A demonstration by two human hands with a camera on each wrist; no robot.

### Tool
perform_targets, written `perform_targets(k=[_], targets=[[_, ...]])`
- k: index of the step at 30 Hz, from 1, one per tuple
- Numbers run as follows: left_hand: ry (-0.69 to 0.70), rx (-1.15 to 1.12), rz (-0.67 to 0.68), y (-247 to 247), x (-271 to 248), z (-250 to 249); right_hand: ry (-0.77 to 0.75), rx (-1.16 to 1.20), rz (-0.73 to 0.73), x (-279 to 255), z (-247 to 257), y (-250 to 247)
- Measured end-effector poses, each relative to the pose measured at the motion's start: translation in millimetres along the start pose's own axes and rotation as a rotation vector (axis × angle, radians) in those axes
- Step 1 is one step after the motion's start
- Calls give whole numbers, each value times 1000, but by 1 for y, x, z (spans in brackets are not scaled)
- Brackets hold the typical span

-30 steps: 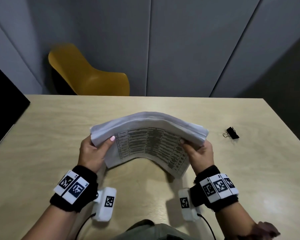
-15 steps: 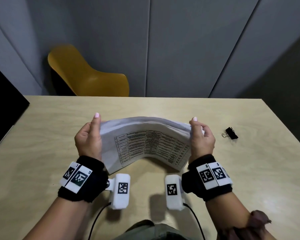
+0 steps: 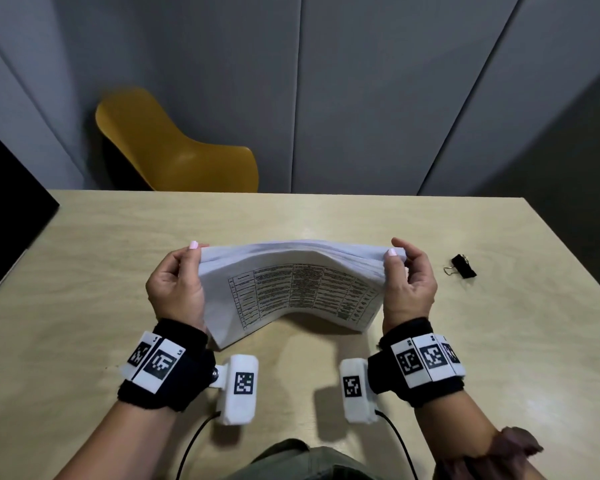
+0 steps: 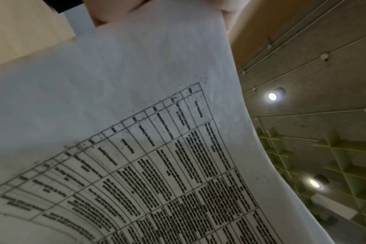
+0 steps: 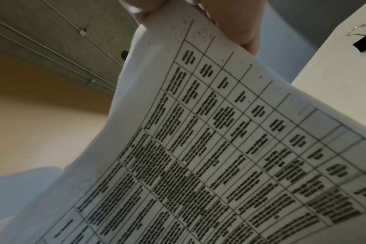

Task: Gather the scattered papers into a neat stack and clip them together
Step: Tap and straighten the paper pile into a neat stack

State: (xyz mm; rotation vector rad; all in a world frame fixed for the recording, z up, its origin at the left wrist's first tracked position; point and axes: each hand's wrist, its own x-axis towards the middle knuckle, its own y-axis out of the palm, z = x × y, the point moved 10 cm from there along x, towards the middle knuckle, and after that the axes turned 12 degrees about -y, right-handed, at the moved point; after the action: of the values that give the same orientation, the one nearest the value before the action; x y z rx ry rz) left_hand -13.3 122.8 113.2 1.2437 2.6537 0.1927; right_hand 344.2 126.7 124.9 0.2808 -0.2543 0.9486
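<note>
Paper stack point(image 3: 293, 289) held on edge over wooden table point(image 3: 84, 271), bowed upward in middle, printed table facing wearer. Left hand point(image 3: 175, 289) gripping left short edge, thumb on near side, fingers curled behind. Right hand point(image 3: 409, 287) pinching right short edge same way. Near edge of stack low toward table; contact unclear. Black binder clip point(image 3: 463, 266) lying on table right of right hand, apart from it. Yellow chair point(image 3: 174, 150) beyond far table edge.

The stack of papers point(image 3: 293, 289) carries a printed table, but its blurred text is illegible in every view. The wrist bands point(image 3: 156, 362) bear square black-and-white code markers, perhaps with tiny digits.
</note>
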Motion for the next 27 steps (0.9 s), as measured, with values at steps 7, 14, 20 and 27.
perform_targets(k=[7, 14, 20, 27], targets=[[-71, 69, -59, -1, 4, 9, 21, -111, -20, -4, -2, 3], [-100, -12, -48, 0, 1, 10, 22, -81, 22, -6, -1, 6], [-131, 21, -90, 1, 2, 12, -14, -114, 29, -5, -1, 5], [-13, 7, -30, 2, 2, 3, -9, -98, 27, -4, -2, 5]])
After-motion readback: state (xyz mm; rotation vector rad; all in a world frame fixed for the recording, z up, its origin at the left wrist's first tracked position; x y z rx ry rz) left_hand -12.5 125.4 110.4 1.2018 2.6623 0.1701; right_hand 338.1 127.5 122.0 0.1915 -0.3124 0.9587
